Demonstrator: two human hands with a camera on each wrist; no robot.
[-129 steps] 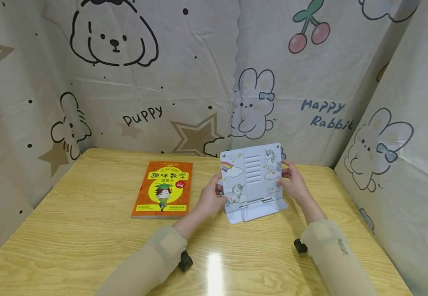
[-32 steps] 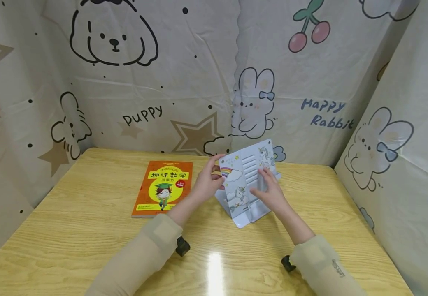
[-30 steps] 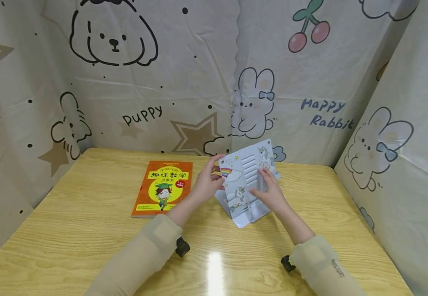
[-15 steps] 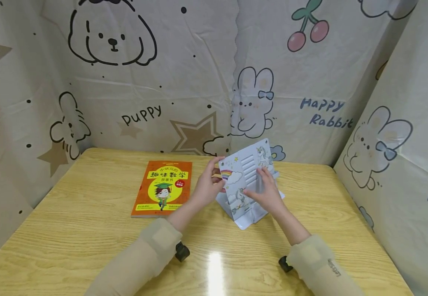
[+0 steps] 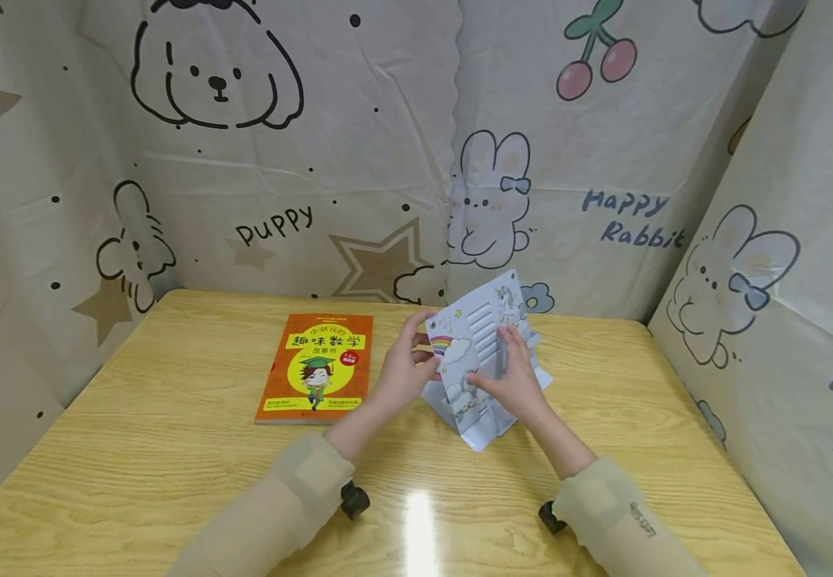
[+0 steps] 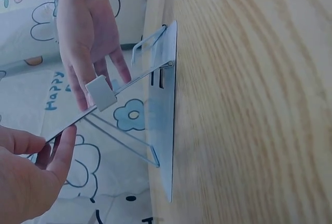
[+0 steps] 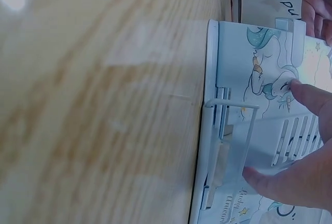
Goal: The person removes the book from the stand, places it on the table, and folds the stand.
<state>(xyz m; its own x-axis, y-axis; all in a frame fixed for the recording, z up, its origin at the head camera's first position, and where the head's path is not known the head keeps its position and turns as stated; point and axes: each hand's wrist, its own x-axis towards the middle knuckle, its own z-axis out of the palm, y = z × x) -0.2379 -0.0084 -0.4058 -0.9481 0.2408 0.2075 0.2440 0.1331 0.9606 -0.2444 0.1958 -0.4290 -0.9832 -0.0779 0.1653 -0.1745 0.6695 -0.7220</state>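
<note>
A white metal book stand (image 5: 476,357) printed with unicorns and a rainbow stands on the table, its slotted front panel turned at an angle. My left hand (image 5: 404,370) pinches the panel's left edge near the top corner, thumb in front and fingers behind. In the left wrist view, the stand's base plate (image 6: 167,125) lies on the table and wire supports run up to the panel. My right hand (image 5: 523,386) is spread over the front panel, with thumb and fingertips on or close to it. A bent wire holder (image 7: 236,103) shows at the panel's lower edge in the right wrist view.
An orange book (image 5: 315,369) with a cartoon figure lies flat left of the stand. The wooden table (image 5: 171,465) meets a printed cloth (image 5: 272,264) at the back and sides. A black wrist camera (image 5: 354,500) hangs at my left sleeve, another (image 5: 551,517) at my right.
The stand, facing forward earlier, now sits turned with its front panel angled rightward. My right hand has moved from its right edge onto the front; my left has moved up the left edge.
</note>
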